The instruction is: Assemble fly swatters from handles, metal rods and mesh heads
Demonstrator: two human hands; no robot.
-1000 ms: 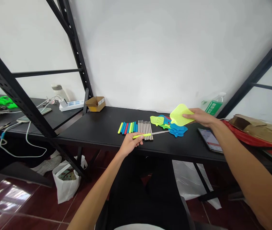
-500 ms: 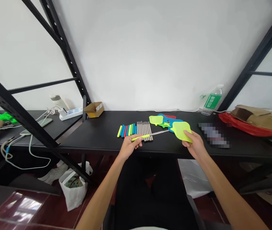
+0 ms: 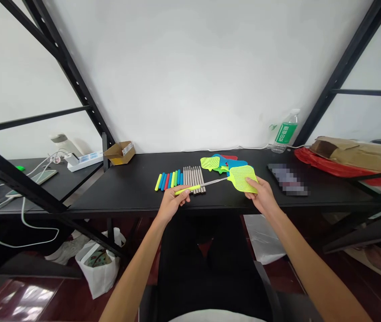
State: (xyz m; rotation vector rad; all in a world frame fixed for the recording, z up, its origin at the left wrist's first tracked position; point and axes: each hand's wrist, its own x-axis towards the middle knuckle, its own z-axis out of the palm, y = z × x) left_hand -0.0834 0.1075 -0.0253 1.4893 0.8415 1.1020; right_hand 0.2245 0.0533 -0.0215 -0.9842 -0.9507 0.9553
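Now the hands [image 3: 176,197] grip a yellow handle [image 3: 187,190] and mesh paddle [image 3: 244,178].

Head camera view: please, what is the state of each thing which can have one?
Small cardboard box: open.
Bottle: standing, cap on.
Yellow handle: in left hand, on a metal rod.
Yellow swatter head: in right hand, at the rod's tip; joined or not, cannot tell.
Power strip: charger plugged in.
White bag: open.
Phone: screen blurred, cannot tell.
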